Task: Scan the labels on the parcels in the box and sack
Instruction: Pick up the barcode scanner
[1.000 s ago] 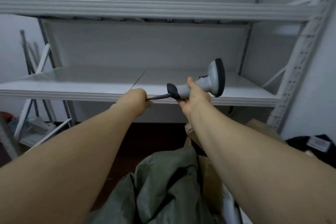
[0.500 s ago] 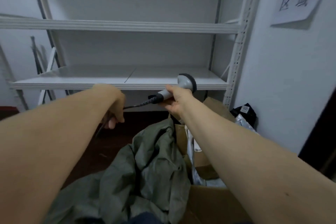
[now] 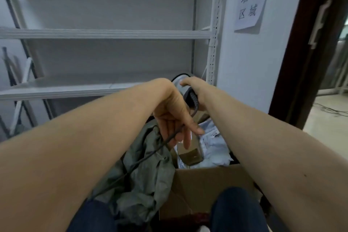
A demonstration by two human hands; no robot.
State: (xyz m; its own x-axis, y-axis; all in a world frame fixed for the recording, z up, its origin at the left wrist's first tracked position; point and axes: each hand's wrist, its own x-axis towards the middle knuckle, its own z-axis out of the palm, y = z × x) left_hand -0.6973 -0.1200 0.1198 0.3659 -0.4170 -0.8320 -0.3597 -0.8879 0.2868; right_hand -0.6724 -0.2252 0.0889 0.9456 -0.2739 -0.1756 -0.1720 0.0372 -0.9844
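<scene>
Closing round the handle of the grey scanner (image 3: 179,88), the right grip (image 3: 197,92) holds it up in front of the lower shelf (image 3: 75,90), thumb laid along the top; the scanner's head is largely hidden behind the left wrist. From the handle a black cable (image 3: 150,154) curls down and passes between the fingers of the left grip (image 3: 173,118), which hang downward, loosely bent, and keep the cable between them. Past that grip the cable trails down across the sack (image 3: 146,171) towards the person's knees.

Below both grips stands an open cardboard box (image 3: 207,184). It holds pale plastic mailer parcels (image 3: 216,147), one with a small printed label (image 3: 214,134) that is too small to read, and a small brown carton (image 3: 190,156) lying tilted against them, just under the left fingertips. The olive-green sack slumps against the box's left side, touching it; its folds hide whatever is inside.

Behind these is a white metal shelving rack with a higher shelf (image 3: 103,34) and a perforated upright (image 3: 213,43) at its right end. On the white wall beside the rack hangs a paper sign (image 3: 248,0) with handwritten characters. Further right runs a dark door frame (image 3: 301,43), with pale floor (image 3: 327,128) beyond it. Legs in dark blue trousers (image 3: 239,211) show at the bottom edge.
</scene>
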